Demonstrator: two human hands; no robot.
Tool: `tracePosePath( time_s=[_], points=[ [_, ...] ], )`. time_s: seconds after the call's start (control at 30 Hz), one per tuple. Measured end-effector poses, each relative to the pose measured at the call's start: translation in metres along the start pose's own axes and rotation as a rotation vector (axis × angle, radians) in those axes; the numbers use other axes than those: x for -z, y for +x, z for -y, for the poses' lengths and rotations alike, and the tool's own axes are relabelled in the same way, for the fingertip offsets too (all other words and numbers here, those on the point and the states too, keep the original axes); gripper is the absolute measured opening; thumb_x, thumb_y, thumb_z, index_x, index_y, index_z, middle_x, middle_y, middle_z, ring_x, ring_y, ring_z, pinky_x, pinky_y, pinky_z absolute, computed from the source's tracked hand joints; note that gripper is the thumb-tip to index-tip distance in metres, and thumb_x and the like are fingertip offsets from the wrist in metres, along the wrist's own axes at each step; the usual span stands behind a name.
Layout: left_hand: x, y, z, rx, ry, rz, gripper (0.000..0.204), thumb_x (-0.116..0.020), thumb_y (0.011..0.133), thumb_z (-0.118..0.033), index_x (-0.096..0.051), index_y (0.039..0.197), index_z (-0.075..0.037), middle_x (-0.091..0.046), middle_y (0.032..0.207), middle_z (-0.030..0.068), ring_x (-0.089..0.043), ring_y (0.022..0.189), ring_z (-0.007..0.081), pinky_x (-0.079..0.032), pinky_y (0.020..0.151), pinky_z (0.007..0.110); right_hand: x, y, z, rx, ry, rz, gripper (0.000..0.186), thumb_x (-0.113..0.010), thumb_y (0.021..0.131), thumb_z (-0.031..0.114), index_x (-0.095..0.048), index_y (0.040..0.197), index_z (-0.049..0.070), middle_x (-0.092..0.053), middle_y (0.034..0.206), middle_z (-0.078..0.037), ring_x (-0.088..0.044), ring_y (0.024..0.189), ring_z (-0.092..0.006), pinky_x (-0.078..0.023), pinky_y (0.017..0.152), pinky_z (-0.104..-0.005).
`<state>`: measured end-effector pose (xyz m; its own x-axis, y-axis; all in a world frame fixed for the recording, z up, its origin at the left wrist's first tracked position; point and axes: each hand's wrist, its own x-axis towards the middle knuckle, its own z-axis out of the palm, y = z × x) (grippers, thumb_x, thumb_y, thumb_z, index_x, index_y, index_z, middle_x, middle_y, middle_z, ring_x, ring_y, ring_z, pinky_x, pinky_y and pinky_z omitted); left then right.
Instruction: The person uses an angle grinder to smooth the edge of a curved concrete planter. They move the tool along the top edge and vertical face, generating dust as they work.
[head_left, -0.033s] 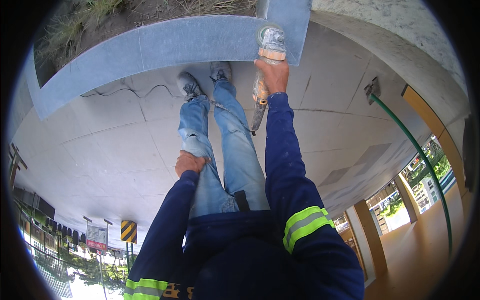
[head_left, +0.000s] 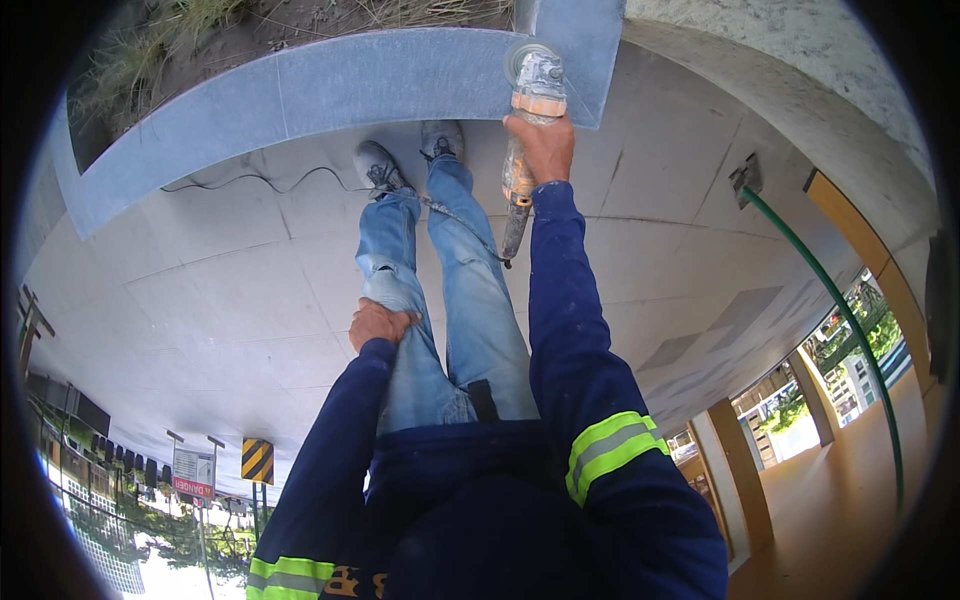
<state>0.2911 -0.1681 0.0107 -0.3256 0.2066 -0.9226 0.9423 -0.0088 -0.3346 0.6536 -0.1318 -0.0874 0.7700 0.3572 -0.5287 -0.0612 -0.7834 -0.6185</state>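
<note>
white sign with a red band [head_left: 193,472] bearing inverted printing at lower left, yellow-and-black striped sign [head_left: 257,461] standing just beside it, orange lettering [head_left: 343,582] showing partly on the navy top [head_left: 470,510]

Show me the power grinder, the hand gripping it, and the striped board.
Power grinder [head_left: 518,180]: head view, on its orange body.
Right hand [head_left: 548,150]: head view, back of the hand.
Striped board [head_left: 257,461]: head view, middle of its face.

Grinder [head_left: 518,182]: middle hidden under right hand [head_left: 547,148]; whether disc [head_left: 516,62] touches slab [head_left: 400,75], cannot tell. Left of grinder: toe of one shoe [head_left: 442,142] hidden by slab, grass [head_left: 212,12] cut off by top edge. Below and left of grinder: print on sign [head_left: 192,466] too small to read. Right of grinder: pale concrete [head_left: 790,60] cut off by rim.
</note>
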Motion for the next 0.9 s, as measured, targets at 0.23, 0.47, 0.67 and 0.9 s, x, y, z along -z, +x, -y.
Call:
tracePosePath(
  time_s=[0.23,0.47,0.67,0.9],
  points=[
    [0.009,0.001,0.001,0.010,0.012,0.005,0.105,-0.095,0.063,-0.064,-0.056,0.132,0.004,-0.070,0.129,0.0245,-0.071,0.121,0.0375,-0.057,0.104,0.044,-0.013,-0.034,0.019,-0.033,-0.045,0.104,0.055,-0.091,0.071,0.023,-0.071,0.116,-0.001,-0.078,0.106,-0.016,-0.075,0.095,-0.0294,-0.058,0.087,-0.0402],
    [0.007,0.003,0.003,0.009,0.001,0.009,0.105,-0.094,0.063,-0.065,-0.056,0.131,0.005,-0.071,0.128,0.0243,-0.071,0.120,0.0378,-0.057,0.103,0.044,0.003,-0.018,0.001,-0.057,0.004,0.081,0.066,-0.089,0.068,0.030,-0.067,0.122,-0.001,-0.077,0.115,-0.020,-0.074,0.107,-0.0369,-0.056,0.095,-0.0448],
    [0.009,0.001,0.002,-0.015,0.006,0.012,0.105,-0.093,0.063,-0.067,-0.057,0.128,0.007,-0.072,0.126,0.0263,-0.072,0.120,0.0390,-0.057,0.103,0.044,-0.012,-0.013,0.026,0.036,-0.073,0.108,0.054,-0.090,0.071,0.023,-0.071,0.115,-0.001,-0.078,0.106,-0.016,-0.076,0.095,-0.0287,-0.058,0.086,-0.0400],
    [0.010,0.003,0.005,0.010,-0.004,0.022,0.105,-0.094,0.063,-0.065,-0.056,0.132,0.004,-0.070,0.130,0.0246,-0.071,0.121,0.0379,-0.057,0.104,0.044,-0.009,-0.044,0.021,-0.035,-0.155,0.123,0.056,-0.091,0.070,0.027,-0.072,0.115,0.000,-0.079,0.108,-0.017,-0.076,0.096,-0.0304,-0.058,0.087,-0.0406]
  ],
)
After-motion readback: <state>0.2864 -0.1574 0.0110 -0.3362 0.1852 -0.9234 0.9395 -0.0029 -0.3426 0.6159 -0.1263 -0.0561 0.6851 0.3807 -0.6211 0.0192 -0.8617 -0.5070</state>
